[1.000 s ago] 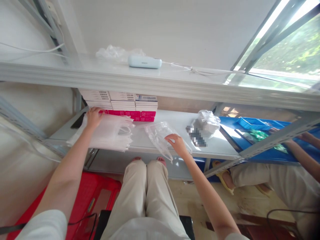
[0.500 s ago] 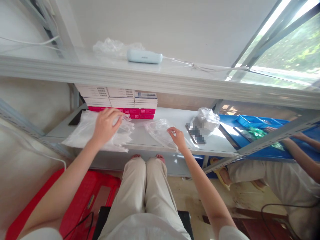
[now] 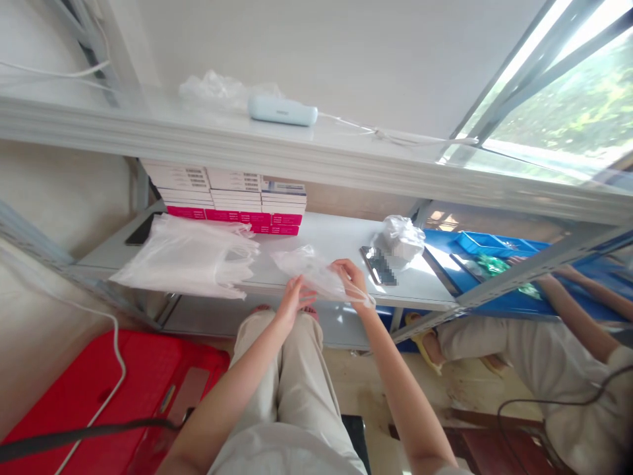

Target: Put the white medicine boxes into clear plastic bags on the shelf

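Head view: both hands on one clear plastic bag at the front edge of the white shelf. Right hand fingers curled, pinching the bag's near edge. Left hand just left of it, fingers loosely spread, tips touching the bag's lower edge; can't tell if it actually grips. Stack of clear bags lies well left of the left fingers. Pink and white boxes sit beyond both hands at the shelf's back. Crumpled white bag lies right of the right fingers. Another person's arm far right, over a blue tray.
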A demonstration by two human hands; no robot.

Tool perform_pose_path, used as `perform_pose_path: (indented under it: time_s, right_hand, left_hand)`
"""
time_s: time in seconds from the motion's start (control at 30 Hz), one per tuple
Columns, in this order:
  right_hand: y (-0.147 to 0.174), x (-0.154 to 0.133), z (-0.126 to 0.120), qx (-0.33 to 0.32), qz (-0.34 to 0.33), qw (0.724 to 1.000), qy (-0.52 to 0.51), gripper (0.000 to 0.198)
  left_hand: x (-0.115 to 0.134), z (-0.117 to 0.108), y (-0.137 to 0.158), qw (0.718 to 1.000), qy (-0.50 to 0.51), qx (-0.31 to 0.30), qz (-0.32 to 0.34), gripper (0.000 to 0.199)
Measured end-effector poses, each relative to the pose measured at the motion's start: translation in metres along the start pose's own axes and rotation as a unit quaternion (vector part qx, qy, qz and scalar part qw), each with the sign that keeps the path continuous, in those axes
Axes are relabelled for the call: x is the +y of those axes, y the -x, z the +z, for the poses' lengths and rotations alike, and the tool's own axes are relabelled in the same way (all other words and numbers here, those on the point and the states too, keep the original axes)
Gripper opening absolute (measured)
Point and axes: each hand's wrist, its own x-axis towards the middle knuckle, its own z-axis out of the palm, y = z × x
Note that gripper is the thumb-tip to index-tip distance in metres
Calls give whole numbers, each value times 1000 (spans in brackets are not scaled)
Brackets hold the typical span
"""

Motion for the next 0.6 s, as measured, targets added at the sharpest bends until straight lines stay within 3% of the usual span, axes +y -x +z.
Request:
perform_pose_path:
  time_s: [0.13,0.27,0.4,0.5,0.6]
  right_hand:
    - [6,3,-13,15,-9,1000,-16,24]
    - [4,9,-28,129,17,988,-82,24]
    - [-1,17,-43,227,27,970,-81,28]
    - [-2,19,-46,240,25,968,-74,29]
    - [1,16,-44,236,17,969,-66,29]
  left_hand:
    - [4,0,-3,999,-4,15,40,25]
    - [8,-10,2,999,-38,8,36,20]
    - [21,-13,14,995,-78,-17,67,24]
    - [36,-12,20,988,-113,-39,97,26]
    - [48,-10,23,983,-133,-10,128,28]
